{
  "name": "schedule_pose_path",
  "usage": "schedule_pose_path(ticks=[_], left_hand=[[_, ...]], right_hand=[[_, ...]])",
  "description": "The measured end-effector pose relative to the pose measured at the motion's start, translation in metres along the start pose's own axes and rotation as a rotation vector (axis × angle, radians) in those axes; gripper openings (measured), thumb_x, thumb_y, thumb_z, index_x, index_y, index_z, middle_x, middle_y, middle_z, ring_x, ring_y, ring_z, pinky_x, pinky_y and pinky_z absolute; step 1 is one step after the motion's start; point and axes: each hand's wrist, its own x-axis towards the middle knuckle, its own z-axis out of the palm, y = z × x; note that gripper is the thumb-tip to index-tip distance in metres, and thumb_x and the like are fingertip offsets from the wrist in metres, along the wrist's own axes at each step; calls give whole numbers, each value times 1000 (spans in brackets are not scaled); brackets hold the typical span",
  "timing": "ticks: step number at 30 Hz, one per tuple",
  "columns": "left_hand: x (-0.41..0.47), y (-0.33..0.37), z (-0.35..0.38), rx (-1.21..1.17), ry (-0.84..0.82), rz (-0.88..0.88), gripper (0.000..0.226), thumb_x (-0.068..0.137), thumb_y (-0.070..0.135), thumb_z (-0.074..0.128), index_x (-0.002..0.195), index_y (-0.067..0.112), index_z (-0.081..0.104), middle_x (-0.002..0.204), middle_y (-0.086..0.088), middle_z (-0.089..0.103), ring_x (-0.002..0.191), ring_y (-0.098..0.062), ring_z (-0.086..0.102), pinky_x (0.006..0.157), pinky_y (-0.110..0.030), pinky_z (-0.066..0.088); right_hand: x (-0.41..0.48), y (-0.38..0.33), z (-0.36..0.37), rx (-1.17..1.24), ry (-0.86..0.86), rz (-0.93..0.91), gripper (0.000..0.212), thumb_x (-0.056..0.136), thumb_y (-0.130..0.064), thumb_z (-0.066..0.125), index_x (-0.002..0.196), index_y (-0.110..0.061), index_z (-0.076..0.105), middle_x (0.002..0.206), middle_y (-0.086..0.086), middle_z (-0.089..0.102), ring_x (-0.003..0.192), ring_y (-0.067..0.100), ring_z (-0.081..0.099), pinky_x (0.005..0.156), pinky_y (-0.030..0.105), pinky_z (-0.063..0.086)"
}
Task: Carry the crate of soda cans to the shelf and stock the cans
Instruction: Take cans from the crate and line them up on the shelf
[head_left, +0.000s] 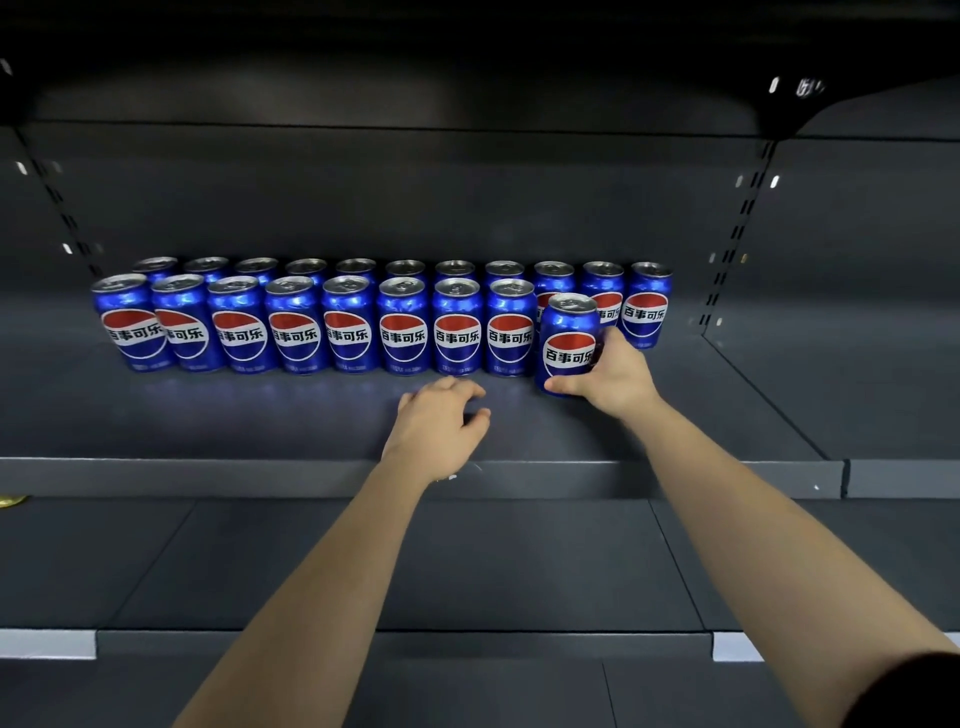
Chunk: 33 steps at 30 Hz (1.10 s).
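The right hand (618, 379) grasps a blue can (569, 343), upright, thumb across its lower front and fingers wrapped behind its right side. The can stands just left of that hand, at the right end of the front row (348, 332) and touching or nearly touching its neighbour. Its base seems to be on the shelf (260, 415), though the thumb hides the rim. Beyond the hand stands the back row (644, 306). The left hand (441, 415) is released, fingers loosely bent over the shelf, holding nothing, near the front row.
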Motion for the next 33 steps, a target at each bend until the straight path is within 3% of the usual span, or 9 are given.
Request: schedule_pose_path(ticks=[10, 18, 33], left_hand=[[-1, -1, 1, -16, 25, -13, 37, 94, 38, 48, 128, 25, 54, 128, 6, 55, 113, -15, 52, 104, -37, 30], [-2, 1, 0, -1, 36, -23, 37, 94, 38, 47, 129, 25, 54, 127, 5, 55, 116, -16, 50, 103, -36, 30], [-2, 0, 0, -21, 53, -44, 36, 93, 37, 50, 127, 24, 56, 127, 5, 58, 116, -15, 52, 104, -37, 34]], right_hand=[[9, -9, 11, 43, 81, 57, 82, 66, -20, 91, 128, -11, 39, 133, 7, 57, 121, 25, 57, 92, 33, 46], [16, -3, 17, -35, 108, 69, 80, 68, -31, 89, 129, -14, 40, 131, 6, 59, 118, 28, 58, 94, 44, 50], [14, 9, 23, -131, 153, -4, 77, 73, -43, 82, 130, -17, 38, 125, 4, 63, 114, 26, 61, 87, 42, 50]])
